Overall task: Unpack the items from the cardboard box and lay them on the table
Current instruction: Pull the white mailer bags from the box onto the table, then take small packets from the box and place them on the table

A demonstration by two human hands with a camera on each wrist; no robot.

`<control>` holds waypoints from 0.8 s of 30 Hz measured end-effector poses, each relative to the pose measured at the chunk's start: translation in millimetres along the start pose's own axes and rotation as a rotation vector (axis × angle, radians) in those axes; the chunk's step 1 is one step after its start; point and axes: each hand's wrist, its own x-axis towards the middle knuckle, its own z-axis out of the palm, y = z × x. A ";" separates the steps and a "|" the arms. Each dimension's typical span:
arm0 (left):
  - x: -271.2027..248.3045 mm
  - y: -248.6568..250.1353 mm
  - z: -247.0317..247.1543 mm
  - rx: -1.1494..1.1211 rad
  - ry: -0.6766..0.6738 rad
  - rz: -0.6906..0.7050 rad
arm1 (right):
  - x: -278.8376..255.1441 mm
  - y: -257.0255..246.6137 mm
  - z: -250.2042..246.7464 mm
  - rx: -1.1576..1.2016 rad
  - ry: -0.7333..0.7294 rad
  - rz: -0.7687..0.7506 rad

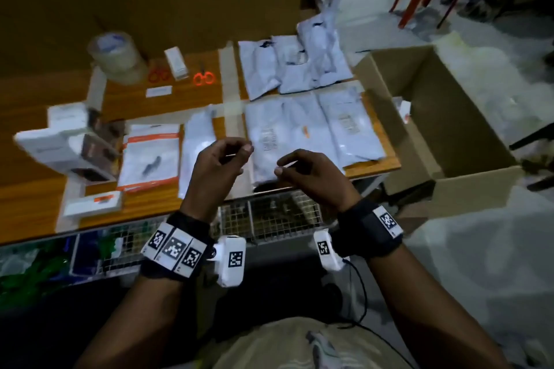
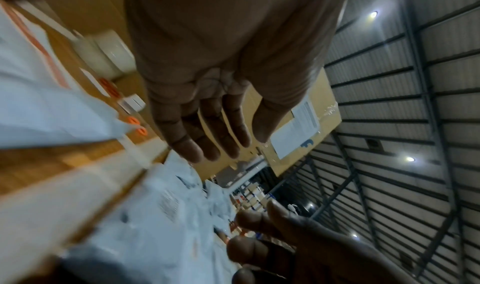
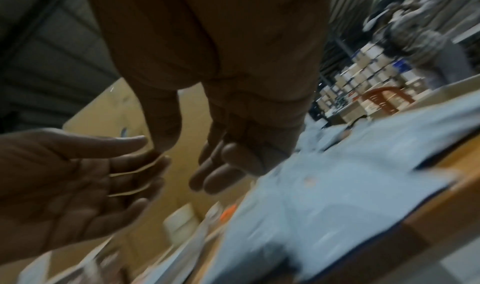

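Note:
The open cardboard box [image 1: 443, 141] stands on the floor right of the table, with a small white item [image 1: 405, 109] by its inner wall. Grey mailer bags [image 1: 314, 129] lie flat on the table's right part, and more bags [image 1: 293, 66] lie behind them. My left hand [image 1: 239, 159] and right hand [image 1: 283, 166] hover side by side over the front edge of the table [image 1: 374, 165], just above the near bags. Both have loosely curled fingers and hold nothing. The wrist views show the left hand [image 2: 207, 128] and right hand [image 3: 228, 161] with relaxed, empty fingers.
White boxes [image 1: 66, 138] are stacked at the left, with an orange-trimmed pouch [image 1: 150, 156] beside them. A tape roll [image 1: 115, 54], orange scissors [image 1: 204, 76] and a small white carton [image 1: 177, 63] sit at the back. A wire basket [image 1: 269, 216] hangs under the table front.

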 end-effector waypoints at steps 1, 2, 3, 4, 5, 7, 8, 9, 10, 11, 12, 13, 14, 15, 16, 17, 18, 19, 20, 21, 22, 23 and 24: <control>4.7 7.9 26.4 0.002 -0.024 0.017 | -5.7 2.7 -23.8 0.018 0.043 -0.001; 9.1 14.1 53.1 0.002 -0.045 0.024 | -10.9 7.4 -48.0 0.035 0.087 0.006; 12.5 19.7 78.6 0.002 -0.064 0.025 | -14.8 13.5 -71.1 0.065 0.130 0.016; 15.2 24.8 102.4 0.004 -0.086 0.026 | -18.3 19.5 -93.1 0.097 0.173 0.026; 17.7 29.0 124.4 0.006 -0.111 0.025 | -21.2 25.5 -113.6 0.135 0.216 0.038; 22.8 37.2 162.2 0.016 -0.159 0.024 | -26.5 37.8 -150.3 0.204 0.292 0.055; 25.6 40.3 177.4 0.023 -0.180 0.024 | -28.1 43.9 -166.4 0.228 0.319 0.055; 28.7 43.0 190.8 0.029 -0.200 0.024 | -28.5 49.7 -180.7 0.245 0.340 0.056; 33.8 44.1 202.8 0.034 -0.219 0.021 | -27.1 55.9 -193.9 0.249 0.357 0.065; 40.1 44.4 214.0 0.040 -0.236 0.012 | -24.7 61.6 -205.8 0.254 0.375 0.082; 47.8 44.4 224.3 0.045 -0.248 -0.001 | -21.3 67.5 -217.2 0.258 0.395 0.100; 56.9 44.4 234.7 0.047 -0.260 -0.016 | -16.5 73.5 -228.2 0.266 0.421 0.115; 66.8 44.3 244.6 0.054 -0.271 -0.025 | -11.7 79.3 -238.7 0.271 0.444 0.126; 78.8 43.7 255.5 0.060 -0.284 -0.029 | -6.0 84.4 -249.0 0.271 0.466 0.136; 90.8 42.8 266.5 0.057 -0.295 -0.032 | -0.8 90.1 -259.3 0.267 0.483 0.149; 102.9 42.2 277.7 0.038 -0.302 -0.041 | 4.8 94.5 -269.2 0.264 0.498 0.167; 115.0 41.3 288.5 0.014 -0.304 -0.054 | 10.3 98.3 -279.9 0.266 0.512 0.187; 126.7 41.0 299.6 -0.008 -0.306 -0.065 | 16.1 102.1 -290.9 0.272 0.529 0.205; 138.1 40.0 311.0 -0.025 -0.307 -0.077 | 21.9 104.9 -302.4 0.274 0.538 0.224; 148.2 38.7 322.0 -0.039 -0.308 -0.090 | 27.7 108.1 -313.9 0.268 0.544 0.247; 158.3 38.0 333.1 -0.045 -0.312 -0.099 | 34.6 112.1 -326.8 0.264 0.548 0.266; 167.1 38.0 343.5 -0.043 -0.316 -0.105 | 41.9 117.6 -340.0 0.267 0.553 0.285; 175.1 37.9 353.7 -0.037 -0.316 -0.110 | 50.3 124.4 -353.5 0.273 0.559 0.306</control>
